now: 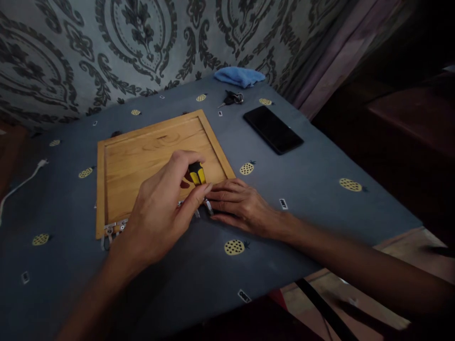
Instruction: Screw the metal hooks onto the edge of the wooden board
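Note:
My left hand [159, 208] is closed around the black-and-yellow handle of a screwdriver [197, 174], held upright over the near right part of a framed wooden panel [142, 175]. Its tip is hidden behind my thumb. My right hand [245, 206] lies over the panel's near right corner, its fingers bent and pressed together against a metal hinge [209, 207] at the near edge. How firmly they grip it is partly hidden. Another metal hinge [115, 228] sits at the panel's near left corner, partly behind my left wrist.
A black phone [273, 129] lies right of the panel. Behind it are keys [232, 98] and a blue cloth [240, 76]. A white cable [24, 182] runs along the left side. The blue pineapple-print tablecloth [302, 208] ends at a slanting right edge, and a patterned wall covering rises behind.

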Demonstrator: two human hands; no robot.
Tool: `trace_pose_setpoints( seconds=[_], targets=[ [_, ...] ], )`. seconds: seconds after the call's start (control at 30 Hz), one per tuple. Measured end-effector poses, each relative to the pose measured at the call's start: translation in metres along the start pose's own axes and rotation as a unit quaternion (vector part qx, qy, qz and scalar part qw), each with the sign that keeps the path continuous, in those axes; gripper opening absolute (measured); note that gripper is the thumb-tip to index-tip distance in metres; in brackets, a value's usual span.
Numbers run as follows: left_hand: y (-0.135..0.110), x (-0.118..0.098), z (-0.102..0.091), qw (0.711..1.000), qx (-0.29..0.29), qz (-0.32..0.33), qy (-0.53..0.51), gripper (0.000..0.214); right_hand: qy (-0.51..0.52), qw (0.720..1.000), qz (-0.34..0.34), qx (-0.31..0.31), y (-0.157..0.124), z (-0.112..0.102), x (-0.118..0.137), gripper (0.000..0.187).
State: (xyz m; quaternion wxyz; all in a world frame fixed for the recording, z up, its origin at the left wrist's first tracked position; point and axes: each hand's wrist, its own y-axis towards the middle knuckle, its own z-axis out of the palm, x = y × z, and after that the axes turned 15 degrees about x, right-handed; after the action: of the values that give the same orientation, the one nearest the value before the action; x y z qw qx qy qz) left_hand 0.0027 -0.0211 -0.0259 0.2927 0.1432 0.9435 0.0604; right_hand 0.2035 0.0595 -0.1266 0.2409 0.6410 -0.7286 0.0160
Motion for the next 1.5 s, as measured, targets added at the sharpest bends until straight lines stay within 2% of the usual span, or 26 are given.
trace_pose_setpoints(
  seconds=[0.13, 0.3, 0.57, 0.83, 1.03, 1.5],
  targets=[
    [-0.001, -0.0001, -0.0043, 0.998, 0.032, -0.008, -0.046, 0.024, -0.001, 1.0, 0.002, -0.002, 0.0001, 0.0005, 0.0002, 0.029],
    [-0.0021, 0.0008, -0.0061, 1.0, 0.016, -0.022, -0.011, 0.021, -0.002, 1.0, 0.004, 0.0, -0.0001, -0.0001, 0.0014, 0.029],
    [-0.0021, -0.0004, -0.0085, 1.0, 0.017, -0.003, 0.021, 0.015, 0.015, 1.0, 0.006, 0.007, 0.0, 0.0008, 0.0003, 0.027],
    [0.0009, -0.0011, -0.005, 1.0, 0.002, -0.002, -0.003, 0.012, 0.026, 1.0, -0.004, -0.011, 0.0, 0.002, -0.0006, 0.028],
    [-0.0011, -0.0011, -0.0099, 0.999, -0.019, -0.032, -0.013, 0.013, 0.018, 1.0, -0.001, -0.017, -0.0009, 0.0035, -0.0012, 0.029],
    [-0.0003, -0.0004, -0.0047, 1.0, 0.002, -0.012, -0.008, 0.011, 0.021, 1.0, -0.004, -0.013, -0.0006, 0.0019, -0.0011, 0.029]
  ],
)
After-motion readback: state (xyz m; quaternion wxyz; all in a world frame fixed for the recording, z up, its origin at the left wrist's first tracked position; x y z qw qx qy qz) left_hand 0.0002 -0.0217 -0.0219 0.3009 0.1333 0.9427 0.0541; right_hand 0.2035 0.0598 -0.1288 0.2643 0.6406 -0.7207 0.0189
